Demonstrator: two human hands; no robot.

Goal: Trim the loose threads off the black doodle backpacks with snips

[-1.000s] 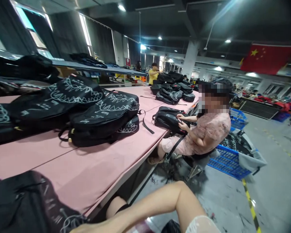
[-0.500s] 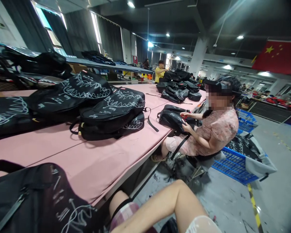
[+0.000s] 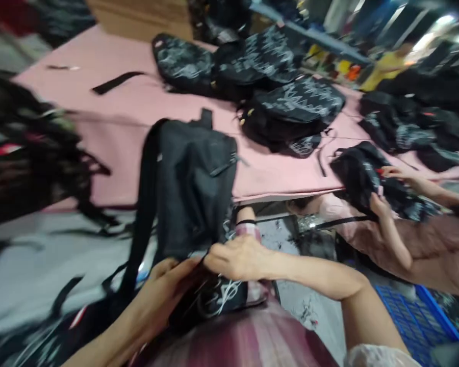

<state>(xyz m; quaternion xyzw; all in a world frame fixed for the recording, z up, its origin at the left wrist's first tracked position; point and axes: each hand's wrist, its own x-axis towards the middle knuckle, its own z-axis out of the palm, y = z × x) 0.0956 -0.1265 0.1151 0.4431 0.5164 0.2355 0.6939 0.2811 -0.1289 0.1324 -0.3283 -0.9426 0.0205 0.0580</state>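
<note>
A black backpack [image 3: 191, 188] leans from my lap against the pink table's edge, its back panel and a zipped pocket towards the top. Its lower end lies between my hands. My left hand [image 3: 168, 275] is closed on the black fabric near that end, fingertips partly hidden. Close beside it, my right hand [image 3: 237, 257] pinches the same edge of the backpack. White line drawing shows on the fabric below my right hand. A wide black strap runs down the backpack's left side. Motion blur hides the finer detail.
Several black backpacks with white drawings [image 3: 294, 107] lie on the pink table [image 3: 118, 122]. A person at the right handles another backpack [image 3: 357, 173]. A blue basket [image 3: 413, 316] stands on the floor at lower right. More dark bags [image 3: 30, 153] are piled at left.
My view has swung down and to the left. Both my hands now show at the backpack on my lap; before, only my right arm was in view.
</note>
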